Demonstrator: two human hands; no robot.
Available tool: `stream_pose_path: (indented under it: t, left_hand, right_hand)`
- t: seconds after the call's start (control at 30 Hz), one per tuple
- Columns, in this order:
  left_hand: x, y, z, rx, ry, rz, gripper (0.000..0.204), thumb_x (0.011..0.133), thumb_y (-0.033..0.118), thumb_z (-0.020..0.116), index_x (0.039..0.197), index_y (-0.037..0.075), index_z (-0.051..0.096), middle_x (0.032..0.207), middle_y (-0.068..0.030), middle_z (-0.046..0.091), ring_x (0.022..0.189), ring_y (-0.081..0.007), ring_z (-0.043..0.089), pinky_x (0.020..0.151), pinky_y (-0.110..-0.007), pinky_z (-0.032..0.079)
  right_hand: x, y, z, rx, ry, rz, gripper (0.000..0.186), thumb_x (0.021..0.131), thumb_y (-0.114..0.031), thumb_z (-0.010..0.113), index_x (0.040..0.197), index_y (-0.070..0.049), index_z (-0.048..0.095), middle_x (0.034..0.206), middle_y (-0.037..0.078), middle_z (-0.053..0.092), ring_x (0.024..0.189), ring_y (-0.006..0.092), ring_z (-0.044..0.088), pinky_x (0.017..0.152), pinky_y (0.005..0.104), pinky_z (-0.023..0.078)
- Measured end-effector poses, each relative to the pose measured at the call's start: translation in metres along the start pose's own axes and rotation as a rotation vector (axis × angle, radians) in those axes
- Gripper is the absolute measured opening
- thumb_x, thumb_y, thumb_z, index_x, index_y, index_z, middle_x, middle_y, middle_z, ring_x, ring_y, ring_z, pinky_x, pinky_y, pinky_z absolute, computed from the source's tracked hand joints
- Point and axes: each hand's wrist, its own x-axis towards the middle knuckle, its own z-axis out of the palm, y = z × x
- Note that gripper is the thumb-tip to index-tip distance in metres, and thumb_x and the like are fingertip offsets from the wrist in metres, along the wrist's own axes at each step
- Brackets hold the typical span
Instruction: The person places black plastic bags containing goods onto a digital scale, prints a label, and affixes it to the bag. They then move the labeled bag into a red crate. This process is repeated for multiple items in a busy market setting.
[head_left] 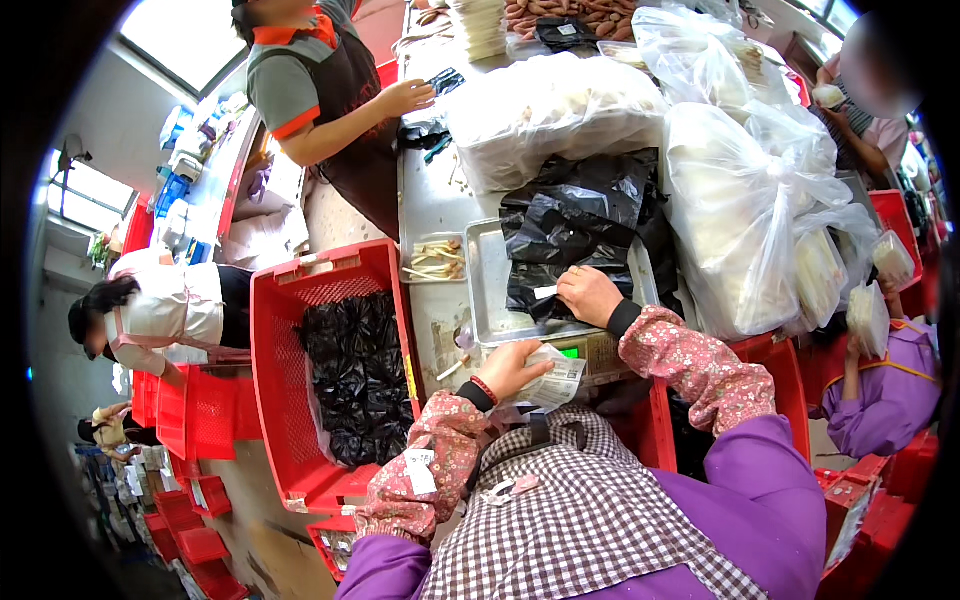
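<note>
At the table's near edge my left hand (508,370) is closed on a white sheet of printed labels (562,380). A little ahead and to the right, my right hand (590,296) has its fingers pinched at a small white label (545,292) against a black plastic bag (575,225). That bag lies crumpled over a shallow metal tray (484,275); what it contains is hidden. Below the tray, a small device with a green display (570,353) is partly covered by the label sheet.
Left of the table stands a red crate (272,340) holding black bags (360,380). A small tray of pale cut stems (436,258) sits beside the metal tray. Large white-filled clear bags (745,230) crowd the right. A co-worker (330,110) stands across at the far left.
</note>
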Motion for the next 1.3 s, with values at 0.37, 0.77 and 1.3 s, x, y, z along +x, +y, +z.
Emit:
stream_pose_path:
  t: [0.37, 0.77, 1.3]
  left_hand:
    - [0.096, -0.008, -0.039, -0.308, 0.011, -0.367, 0.022, 0.086, 0.02, 0.068, 0.09, -0.002, 0.07, 0.08, -0.0005, 0.067, 0.071, -0.0056, 0.054, 0.066, -0.025, 0.046]
    - [0.097, -0.006, -0.041, -0.062, -0.317, -0.111, 0.03, 0.085, 0.028, 0.07, 0.075, 0.0, 0.065, 0.057, 0.001, 0.049, 0.058, -0.0054, 0.041, 0.053, -0.029, 0.039]
    - [0.117, -0.052, -0.018, -0.021, 0.266, -0.46, 0.031, 0.078, 0.029, 0.069, 0.082, -0.001, 0.07, 0.074, -0.0194, 0.067, 0.07, -0.0311, 0.066, 0.067, -0.04, 0.049]
  right_hand:
    - [0.044, 0.073, -0.037, 0.61, 0.013, 0.49, 0.025, 0.083, -0.018, 0.062, 0.096, 0.003, 0.066, 0.085, 0.015, 0.068, 0.078, 0.0214, 0.064, 0.073, 0.0324, 0.049]
    - [0.034, 0.07, -0.083, -0.053, 0.753, 0.573, 0.022, 0.082, -0.01, 0.058, 0.102, -0.002, 0.063, 0.095, 0.016, 0.063, 0.09, 0.0349, 0.06, 0.082, 0.0393, 0.049]
    - [-0.015, 0.011, -0.037, -0.006, 0.018, 0.423, 0.044, 0.085, -0.022, 0.059, 0.124, -0.004, 0.051, 0.128, 0.02, 0.049, 0.111, 0.0358, 0.053, 0.09, 0.0415, 0.046]
